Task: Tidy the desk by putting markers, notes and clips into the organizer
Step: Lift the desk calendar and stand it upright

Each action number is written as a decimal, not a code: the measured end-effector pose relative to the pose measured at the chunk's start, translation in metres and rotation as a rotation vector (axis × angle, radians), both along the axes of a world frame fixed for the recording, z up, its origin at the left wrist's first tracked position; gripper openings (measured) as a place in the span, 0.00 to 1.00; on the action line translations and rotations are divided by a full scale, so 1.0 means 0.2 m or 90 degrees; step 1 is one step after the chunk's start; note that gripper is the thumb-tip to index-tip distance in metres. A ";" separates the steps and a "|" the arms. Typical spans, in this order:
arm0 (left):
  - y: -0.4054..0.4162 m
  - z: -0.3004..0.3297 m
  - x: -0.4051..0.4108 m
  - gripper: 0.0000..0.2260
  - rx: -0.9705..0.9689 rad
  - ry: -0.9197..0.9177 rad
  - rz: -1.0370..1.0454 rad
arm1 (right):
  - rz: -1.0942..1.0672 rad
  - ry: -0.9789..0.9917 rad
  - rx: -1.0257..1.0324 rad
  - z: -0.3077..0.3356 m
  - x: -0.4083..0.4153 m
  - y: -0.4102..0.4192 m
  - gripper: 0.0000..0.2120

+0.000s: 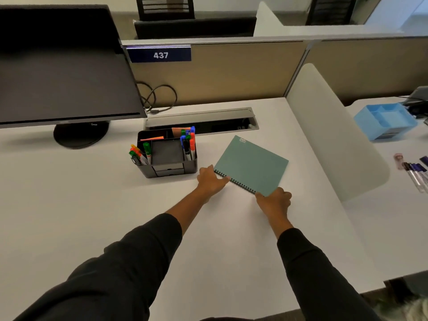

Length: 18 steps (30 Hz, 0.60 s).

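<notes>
We reached forward with both arms in dark sleeves over the white desk (92,205). Our right hand (274,201) pinched the near corner of the green spiral notebook (252,165), and our left hand (212,179) lay with its fingers closed against the end of the spiral edge. The notebook lay flat, just right of the black organizer (166,154). The markers (188,142) stood upright in its side compartments, and orange notes (179,130) stood in the back one. Behind it was the monitor (64,66).
</notes>
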<state>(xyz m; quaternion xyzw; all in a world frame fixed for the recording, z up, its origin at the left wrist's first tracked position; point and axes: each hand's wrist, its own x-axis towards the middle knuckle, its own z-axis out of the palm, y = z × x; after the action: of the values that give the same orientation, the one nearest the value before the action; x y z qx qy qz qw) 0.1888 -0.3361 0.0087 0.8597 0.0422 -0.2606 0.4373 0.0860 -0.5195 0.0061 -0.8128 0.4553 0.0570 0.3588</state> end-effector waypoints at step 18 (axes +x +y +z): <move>-0.07 -0.01 0.08 0.22 -0.148 0.013 0.150 | -0.232 -0.218 0.236 0.02 0.04 -0.12 0.14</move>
<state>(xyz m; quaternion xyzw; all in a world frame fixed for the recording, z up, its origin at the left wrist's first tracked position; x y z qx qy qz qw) 0.2048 -0.3494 0.0060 0.7899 0.1172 -0.2191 0.5606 0.0942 -0.5433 0.0095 -0.6364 0.5079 -0.0638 0.5770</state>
